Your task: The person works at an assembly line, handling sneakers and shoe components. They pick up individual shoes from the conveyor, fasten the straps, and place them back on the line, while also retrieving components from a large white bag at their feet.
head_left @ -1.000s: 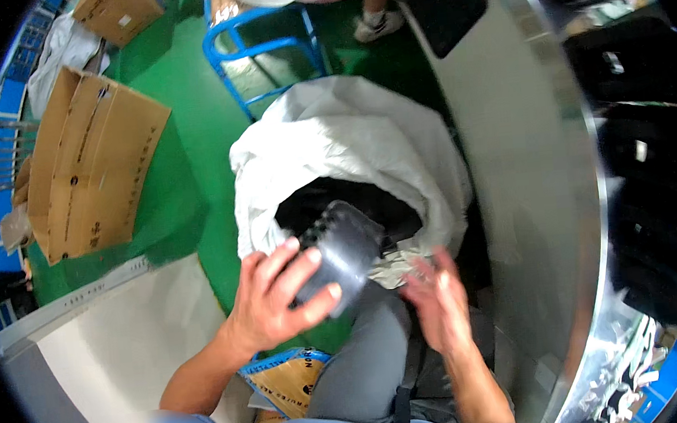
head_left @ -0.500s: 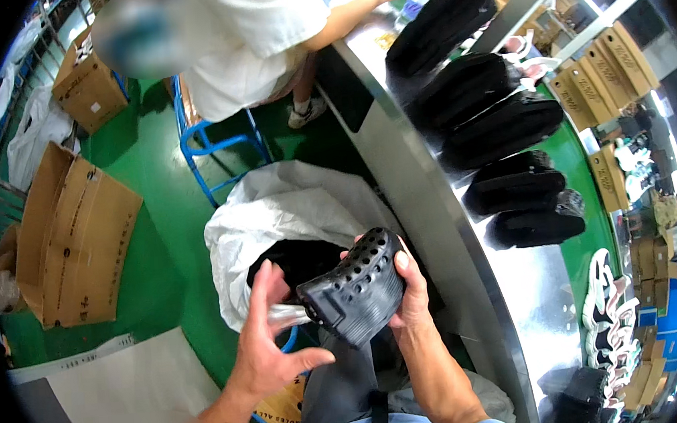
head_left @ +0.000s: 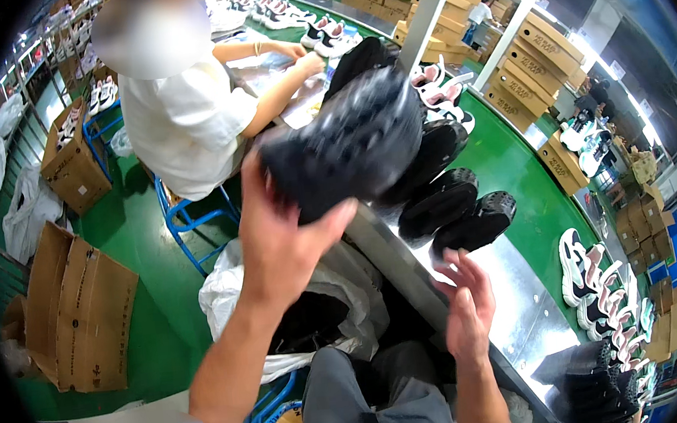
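Far left, flattened cardboard boxes [head_left: 82, 314] lie on the green floor [head_left: 142, 221], with open room beside them. My left hand [head_left: 280, 237] grips a black shoe sole [head_left: 348, 142], fingers curled under its knobby, rubbery tread, raised above the white sack [head_left: 229, 289]. My right hand [head_left: 467, 305] hangs empty with fingers spread, over the metal table edge [head_left: 515, 293]. More black soles [head_left: 450, 202] line the belt.
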Demonstrator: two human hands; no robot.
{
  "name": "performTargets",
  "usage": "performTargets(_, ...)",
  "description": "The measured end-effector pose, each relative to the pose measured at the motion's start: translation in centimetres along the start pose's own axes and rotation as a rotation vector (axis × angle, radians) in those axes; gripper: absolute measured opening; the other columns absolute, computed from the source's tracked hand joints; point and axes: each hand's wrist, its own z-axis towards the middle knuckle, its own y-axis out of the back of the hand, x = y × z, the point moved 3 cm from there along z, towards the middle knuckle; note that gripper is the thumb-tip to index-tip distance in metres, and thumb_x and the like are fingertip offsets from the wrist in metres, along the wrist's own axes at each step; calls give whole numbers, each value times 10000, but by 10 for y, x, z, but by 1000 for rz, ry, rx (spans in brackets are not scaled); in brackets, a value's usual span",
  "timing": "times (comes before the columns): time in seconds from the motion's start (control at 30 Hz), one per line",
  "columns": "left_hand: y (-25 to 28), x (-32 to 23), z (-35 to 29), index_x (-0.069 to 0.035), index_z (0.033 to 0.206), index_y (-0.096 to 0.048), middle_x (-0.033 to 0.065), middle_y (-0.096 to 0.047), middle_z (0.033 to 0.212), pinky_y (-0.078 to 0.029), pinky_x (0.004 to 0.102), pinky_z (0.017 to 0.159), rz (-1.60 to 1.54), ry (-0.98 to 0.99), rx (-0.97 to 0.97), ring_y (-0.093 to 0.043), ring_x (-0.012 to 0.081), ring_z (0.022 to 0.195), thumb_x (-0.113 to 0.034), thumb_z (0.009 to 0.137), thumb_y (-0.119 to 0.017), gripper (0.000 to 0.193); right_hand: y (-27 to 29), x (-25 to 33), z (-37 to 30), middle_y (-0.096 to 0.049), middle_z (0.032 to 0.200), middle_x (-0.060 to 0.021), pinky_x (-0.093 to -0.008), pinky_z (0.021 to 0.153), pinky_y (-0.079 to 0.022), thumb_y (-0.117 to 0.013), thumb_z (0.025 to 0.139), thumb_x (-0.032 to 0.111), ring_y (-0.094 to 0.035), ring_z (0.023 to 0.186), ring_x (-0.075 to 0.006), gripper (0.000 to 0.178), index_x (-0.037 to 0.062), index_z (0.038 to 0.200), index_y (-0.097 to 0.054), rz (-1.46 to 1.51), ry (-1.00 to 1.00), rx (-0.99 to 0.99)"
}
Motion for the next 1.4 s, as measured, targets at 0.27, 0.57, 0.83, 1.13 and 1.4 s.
performTargets(0.27,-82,63,126,-178,1490,-403,167,-565,1364,-493,413,1091,722,-426,144,-593,320,1260,-38,745,-890,902,144,1,-62,-659,1059,-157,-367,857,-527,-680,939,79,-642,964,-264,217,-24,1129,-657,-987,108,-360)
performTargets(0.57,-79,119,152,-109,1548,-401,235,-577,1440,-439,424,1139,849,147,217,-571,362,1332,-270,782,-882,918,140,7,-59,-676,975,-114,-382,734,-492,-684,860,29,-606,888,-283,158,32,1018,-674,-1087,165,-318)
performTargets(0.83,-77,119,146,-60,1578,-373,252,-537,1503,-400,422,1178,877,-78,277,-529,371,1399,-466,918,-785,877,146,3,-56,-681,982,-118,-390,783,-500,-687,861,41,-621,970,-295,113,44,974,-700,-985,66,-342)
performTargets(1.13,-62,118,137,-64,1626,-299,233,-484,1547,-354,392,1199,577,-89,326,-484,332,1425,-408,852,-860,1016,147,4,-63,-675,1018,-153,-418,905,-514,-696,838,20,-632,1036,-327,167,32,1004,-700,-923,-94,-376)
performTargets(1.4,-54,78,96,-55,1603,-332,195,-554,1441,-452,413,1099,635,78,75,-565,287,1293,-199,930,-785,824,159,15,-55,-700,1031,-165,-447,952,-508,-697,826,-10,-651,1066,-359,148,47,963,-696,-947,-36,-412)
